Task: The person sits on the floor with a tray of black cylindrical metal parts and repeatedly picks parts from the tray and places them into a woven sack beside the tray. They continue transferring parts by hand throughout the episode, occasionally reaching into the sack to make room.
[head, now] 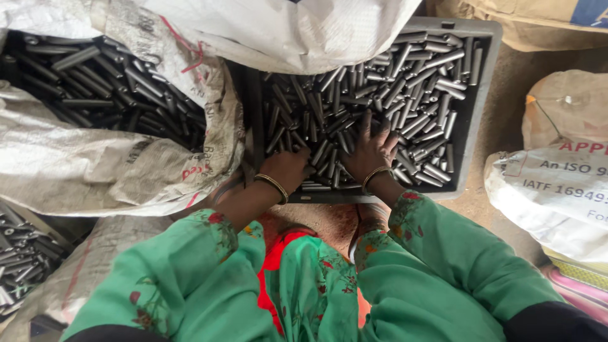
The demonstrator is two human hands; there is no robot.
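Note:
A grey plastic crate [482, 95] in front of me is full of short grey metal pins [411, 82]. My left hand [288, 168] rests at the crate's near edge, fingers curled into the pins; whether it grips any I cannot tell. My right hand [372, 151] lies flat on the pile with fingers spread, pressing on the pins. Both wrists wear a thin metal bangle. Green flowered sleeves cover my arms.
An open white woven sack [82, 164] at the left holds more dark pins [107, 82]. Another sack's flap [285, 31] hangs over the crate's far left. Tied sacks [557, 183] stand at the right. More pins [19, 259] lie at the lower left.

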